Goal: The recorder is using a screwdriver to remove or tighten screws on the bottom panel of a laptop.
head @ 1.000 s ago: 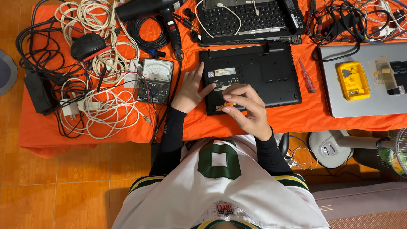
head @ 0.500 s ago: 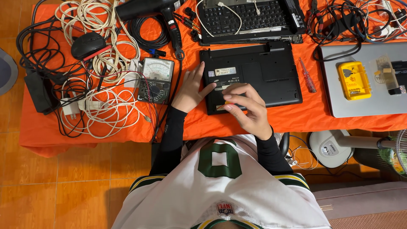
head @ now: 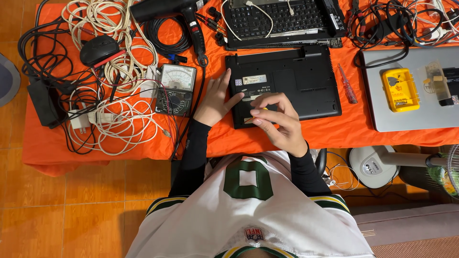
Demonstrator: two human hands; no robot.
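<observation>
On the orange-covered counter, we saw a tangle of white cables and an analog multimeter at the left. Beside it, our left hand lay spread flat on the overturned black laptop. Our right hand pinched a small yellow-handled tool over its near edge. Further right lay a red screwdriver.

Person wears a white mesh sports jersey with a large dark green numeral outlined on the chest. Sleeve ends carry green and yellow stripes. A small shield-shaped emblem sits at the collar, which is trimmed in green and yellow. Beneath it, tight black long sleeves run to both wrists. Left hand and right hand are bare, without gloves.
</observation>
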